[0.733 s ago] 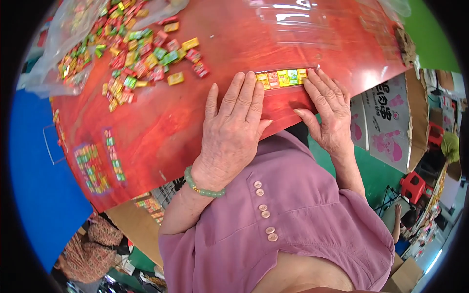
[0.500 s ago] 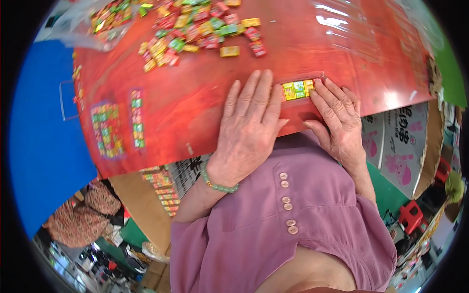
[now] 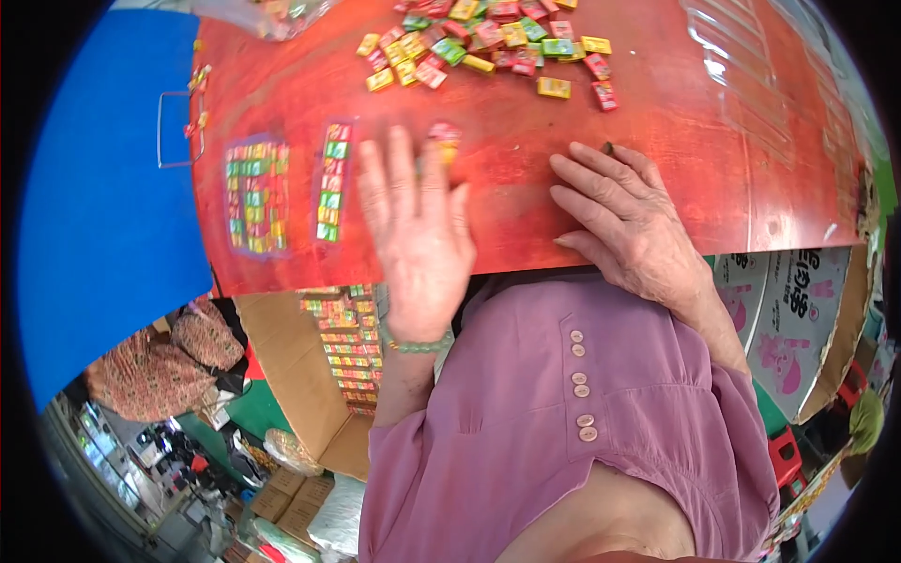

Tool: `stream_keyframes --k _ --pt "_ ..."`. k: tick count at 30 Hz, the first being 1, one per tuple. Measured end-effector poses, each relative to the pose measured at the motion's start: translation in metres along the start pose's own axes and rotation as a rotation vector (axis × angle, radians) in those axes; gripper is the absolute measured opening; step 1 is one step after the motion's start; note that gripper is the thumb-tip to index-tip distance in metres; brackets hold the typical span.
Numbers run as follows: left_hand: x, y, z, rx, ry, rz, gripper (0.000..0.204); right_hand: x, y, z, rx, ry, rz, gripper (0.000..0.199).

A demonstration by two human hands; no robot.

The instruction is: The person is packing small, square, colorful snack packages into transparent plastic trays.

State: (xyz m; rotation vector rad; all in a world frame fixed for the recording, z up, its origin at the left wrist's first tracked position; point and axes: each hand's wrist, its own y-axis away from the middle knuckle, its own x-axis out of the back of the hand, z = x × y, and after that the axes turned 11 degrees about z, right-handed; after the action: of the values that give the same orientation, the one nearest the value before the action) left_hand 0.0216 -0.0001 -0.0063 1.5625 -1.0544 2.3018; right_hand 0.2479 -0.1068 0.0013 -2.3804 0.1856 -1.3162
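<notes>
My left hand (image 3: 418,235) lies open over the red tabletop, fingers stretched away from me and slightly blurred. Beside its fingers shows the end of a row of small coloured packs (image 3: 447,139), blurred; the hand hides the rest. My right hand (image 3: 633,216) rests open near the table's front edge, its fingers loosely bent and nothing visible in them. By its far fingers is a small dark spot (image 3: 608,148) that I cannot make out. Left of my left hand lies a narrow strip of packs (image 3: 332,183), and farther left a wider block of packs (image 3: 256,199).
Loose red, yellow and green packs (image 3: 488,42) are heaped at the far side of the red table (image 3: 526,216). A clear plastic bag (image 3: 253,17) lies at the far left. Below the front edge stands a cardboard box (image 3: 291,366) holding rows of packs.
My left hand has moved left across the table, and the row that lay between my hands is now beside and under it. My right hand stays near the front edge. The view has shifted.
</notes>
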Motion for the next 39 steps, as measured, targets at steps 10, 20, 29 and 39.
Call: stream_keyframes --k 10,20,29,39 --pt "-0.006 -0.009 -0.074 0.075 -0.247 0.052 0.044 0.018 0.005 0.014 -0.093 0.097 0.121 0.039" --pt "-0.014 -0.066 -0.005 -0.080 0.173 -0.038 0.048 0.027 -0.046 0.061 -0.164 0.181 0.206 0.037" --pt "-0.037 -0.081 0.018 -0.238 0.154 -0.095 0.064 0.004 -0.060 0.070 -0.102 0.161 0.109 0.052" --pt "-0.020 -0.035 0.038 -0.264 0.323 -0.131 0.051 0.024 -0.029 0.054 -0.169 0.021 0.128 0.027"
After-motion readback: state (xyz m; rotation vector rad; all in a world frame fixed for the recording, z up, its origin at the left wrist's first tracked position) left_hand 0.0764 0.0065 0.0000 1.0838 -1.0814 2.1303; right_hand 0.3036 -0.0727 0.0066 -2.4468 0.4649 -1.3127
